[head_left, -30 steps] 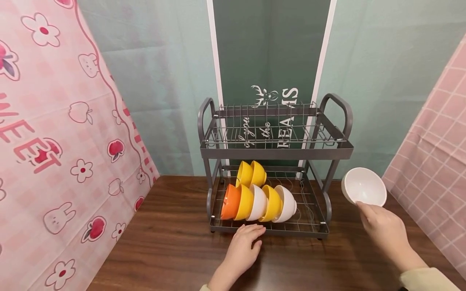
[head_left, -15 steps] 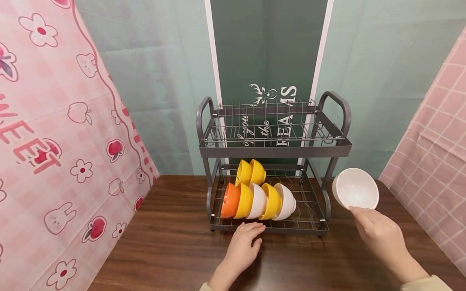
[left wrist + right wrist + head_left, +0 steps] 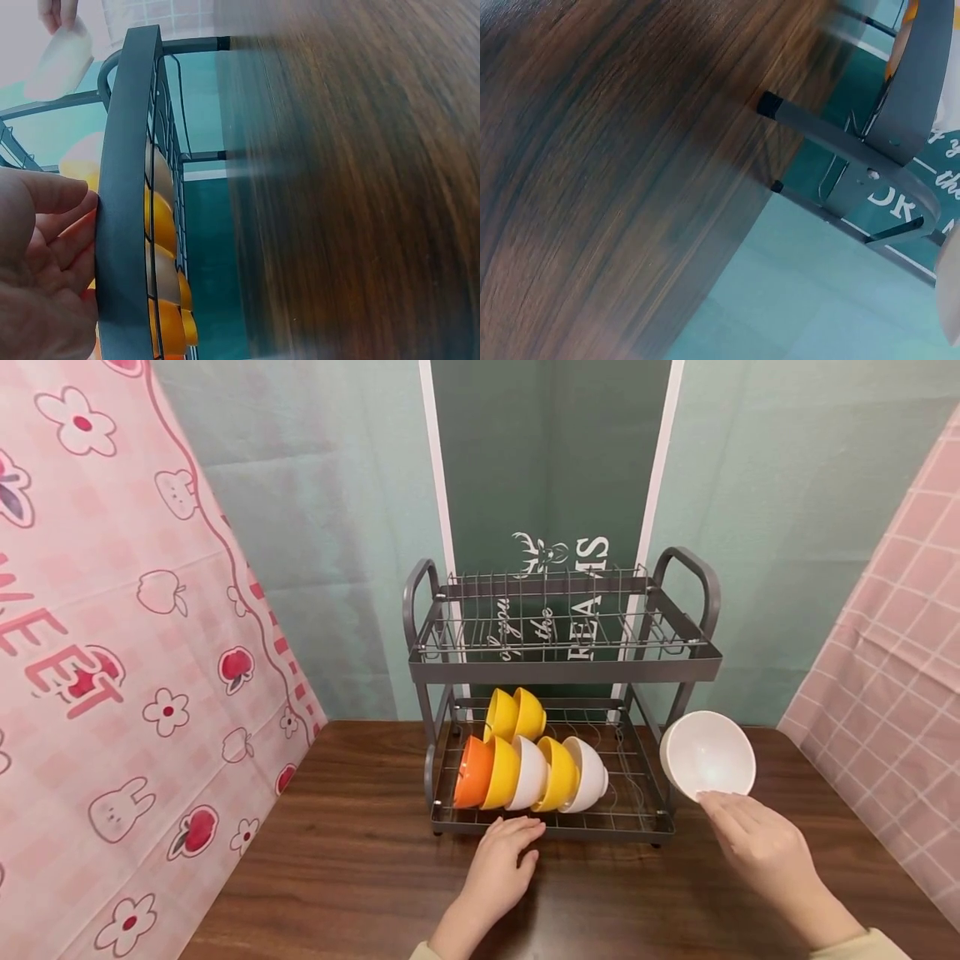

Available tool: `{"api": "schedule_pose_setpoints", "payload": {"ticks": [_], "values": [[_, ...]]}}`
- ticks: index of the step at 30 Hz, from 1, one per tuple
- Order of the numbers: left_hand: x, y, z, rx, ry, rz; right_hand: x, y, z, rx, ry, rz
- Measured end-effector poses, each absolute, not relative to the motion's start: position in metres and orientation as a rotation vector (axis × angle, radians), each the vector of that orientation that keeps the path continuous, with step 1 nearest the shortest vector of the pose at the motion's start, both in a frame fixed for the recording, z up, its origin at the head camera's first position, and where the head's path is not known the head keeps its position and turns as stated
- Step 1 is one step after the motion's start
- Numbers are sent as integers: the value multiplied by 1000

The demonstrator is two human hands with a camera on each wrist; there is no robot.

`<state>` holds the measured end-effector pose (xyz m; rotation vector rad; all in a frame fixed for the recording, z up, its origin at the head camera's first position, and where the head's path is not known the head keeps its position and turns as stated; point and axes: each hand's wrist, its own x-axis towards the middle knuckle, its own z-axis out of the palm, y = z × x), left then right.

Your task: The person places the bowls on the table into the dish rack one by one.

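Note:
In the head view my right hand point(image 3: 765, 852) pinches the rim of a white bowl point(image 3: 708, 756), held in the air beside the right end of a grey two-tier dish rack point(image 3: 566, 672). The bowl's hollow faces the camera. Only a slice of that bowl point(image 3: 950, 289) enters the right wrist view. My left hand point(image 3: 498, 864) rests its extended fingers at the rack's lower front rail point(image 3: 122, 225). On the lower tier, a front row of tilted bowls holds an orange bowl point(image 3: 472, 772), yellow bowls point(image 3: 502, 774) and white bowls point(image 3: 588, 775). Two yellow bowls point(image 3: 517, 714) lean behind them.
The rack stands on a dark wood table point(image 3: 337, 852). Its upper tier point(image 3: 555, 618) has wire dividers and a raised handle point(image 3: 701, 581) at the right. Behind hangs a green cloth point(image 3: 555, 452); pink cloths point(image 3: 180, 693) flank both sides. Bare wire shows right of the bowls.
My right hand has carried the white bowl leftward, towards the rack's right end. The left hand keeps its place at the front rail. The head view has shifted slightly.

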<state>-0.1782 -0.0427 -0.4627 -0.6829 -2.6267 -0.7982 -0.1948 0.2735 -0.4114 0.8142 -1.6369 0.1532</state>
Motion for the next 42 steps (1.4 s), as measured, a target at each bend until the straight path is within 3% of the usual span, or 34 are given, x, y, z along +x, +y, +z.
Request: {"api": "schedule_pose_setpoints", "payload": {"ticks": [12,31,42], "values": [[-177,-34,-452,-521,-2640,-977,-189,247,-406,951,-1540,158],[-164,-8,-432,-280,-1938,-2158,-183,190,-423,1183,-1496,92],[-163,-13,-438,-251,-1772,-2220,-177,173,-425,1234,-1460,71]]}}
